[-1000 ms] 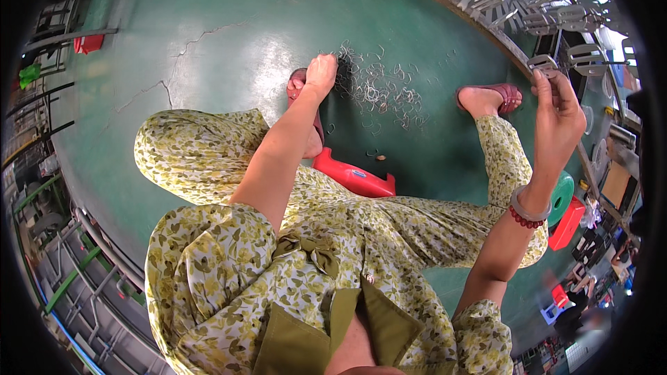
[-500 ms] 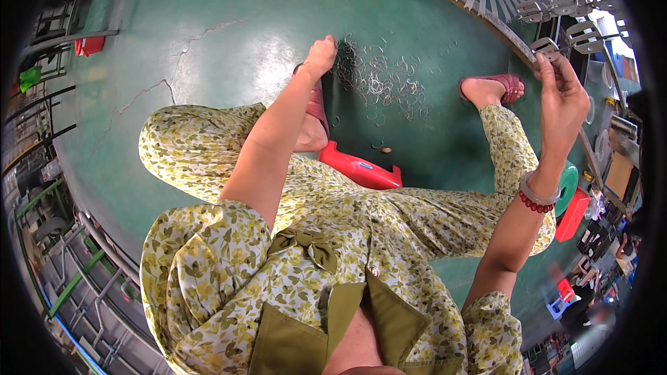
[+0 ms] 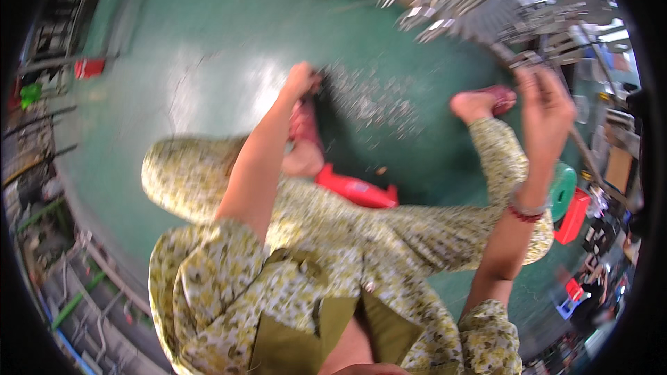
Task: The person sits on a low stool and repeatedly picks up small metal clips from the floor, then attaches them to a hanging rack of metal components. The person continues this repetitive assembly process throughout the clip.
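The picture is blurred by motion. My left hand (image 3: 302, 80) reaches down to the green floor, at the near edge of a dark patch strewn with small shiny metal bits (image 3: 379, 101). Its fingers are too smeared to read. My right hand (image 3: 547, 112) is raised at the right, fingers pinched on a small grey metal part (image 3: 520, 62), just under a rack of shiny metal pieces (image 3: 451, 0). I wear a red bead bracelet (image 3: 526, 212) on that wrist.
I sit on a low red stool (image 3: 356, 192), knees apart in a yellow patterned dress. My right foot in a red sandal (image 3: 497, 97) rests beside the metal bits. A green disc (image 3: 564, 187) and red boxes (image 3: 574, 217) lie at the right. Metal racks (image 3: 42, 187) line the left.
My right hand has risen with the metal part toward the rack. My left hand has stayed at the edge of the metal bits. The view has shifted and blurred.
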A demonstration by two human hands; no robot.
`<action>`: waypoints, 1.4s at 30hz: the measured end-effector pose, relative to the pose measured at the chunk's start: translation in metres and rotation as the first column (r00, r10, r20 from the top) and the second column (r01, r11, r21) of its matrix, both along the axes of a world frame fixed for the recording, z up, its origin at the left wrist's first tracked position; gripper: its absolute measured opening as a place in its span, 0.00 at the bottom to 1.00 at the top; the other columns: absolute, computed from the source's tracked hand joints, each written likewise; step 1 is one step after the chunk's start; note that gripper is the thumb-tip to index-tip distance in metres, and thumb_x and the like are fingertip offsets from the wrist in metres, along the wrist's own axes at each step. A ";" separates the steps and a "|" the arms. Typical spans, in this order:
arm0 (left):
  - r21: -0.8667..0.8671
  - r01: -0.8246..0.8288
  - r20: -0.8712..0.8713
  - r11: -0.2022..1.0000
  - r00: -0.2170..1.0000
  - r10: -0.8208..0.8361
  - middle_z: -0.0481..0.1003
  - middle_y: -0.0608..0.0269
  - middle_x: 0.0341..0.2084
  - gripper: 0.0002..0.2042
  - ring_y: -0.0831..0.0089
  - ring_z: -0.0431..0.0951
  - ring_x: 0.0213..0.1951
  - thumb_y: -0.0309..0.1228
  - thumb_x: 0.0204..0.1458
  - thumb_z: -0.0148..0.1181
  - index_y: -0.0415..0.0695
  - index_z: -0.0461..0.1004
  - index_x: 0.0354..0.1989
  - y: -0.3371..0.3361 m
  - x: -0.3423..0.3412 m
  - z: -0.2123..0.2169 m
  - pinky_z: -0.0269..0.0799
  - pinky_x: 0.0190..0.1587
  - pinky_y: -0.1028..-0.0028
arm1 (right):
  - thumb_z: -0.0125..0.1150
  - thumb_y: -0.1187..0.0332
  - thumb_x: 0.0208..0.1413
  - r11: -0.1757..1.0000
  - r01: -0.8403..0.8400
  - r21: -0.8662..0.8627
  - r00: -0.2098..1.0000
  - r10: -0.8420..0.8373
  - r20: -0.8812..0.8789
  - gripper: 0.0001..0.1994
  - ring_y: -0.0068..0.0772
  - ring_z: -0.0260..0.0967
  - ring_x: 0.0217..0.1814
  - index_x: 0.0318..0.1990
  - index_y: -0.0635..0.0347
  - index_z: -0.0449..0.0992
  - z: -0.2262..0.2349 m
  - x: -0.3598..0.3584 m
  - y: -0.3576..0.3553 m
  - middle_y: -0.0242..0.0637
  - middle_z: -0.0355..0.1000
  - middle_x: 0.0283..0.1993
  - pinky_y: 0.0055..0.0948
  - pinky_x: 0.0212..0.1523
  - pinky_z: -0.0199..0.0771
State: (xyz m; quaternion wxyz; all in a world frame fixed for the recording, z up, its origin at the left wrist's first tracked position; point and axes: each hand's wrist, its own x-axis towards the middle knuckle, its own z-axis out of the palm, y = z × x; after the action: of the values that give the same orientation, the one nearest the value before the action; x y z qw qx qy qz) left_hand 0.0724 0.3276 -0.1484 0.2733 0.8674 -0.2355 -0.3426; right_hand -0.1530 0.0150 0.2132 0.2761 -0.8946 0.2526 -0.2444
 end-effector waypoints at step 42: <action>-0.682 -0.593 -0.716 0.428 0.660 -0.226 0.76 0.58 0.29 0.07 0.75 0.75 0.28 0.23 0.55 0.59 0.37 0.75 0.41 -0.183 -0.137 0.286 0.73 0.32 0.78 | 0.57 0.68 0.55 0.995 -0.089 -0.036 0.993 0.091 0.072 0.05 0.40 0.70 0.34 0.33 0.58 0.77 -0.007 -0.023 0.004 0.35 0.72 0.30 0.37 0.38 0.60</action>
State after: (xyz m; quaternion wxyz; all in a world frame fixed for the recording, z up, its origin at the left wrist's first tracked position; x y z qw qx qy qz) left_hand -0.0644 0.1445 0.1377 0.7905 0.4008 -0.1405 -0.4414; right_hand -0.1757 0.0189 0.2063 0.2812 -0.8999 0.1977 -0.2684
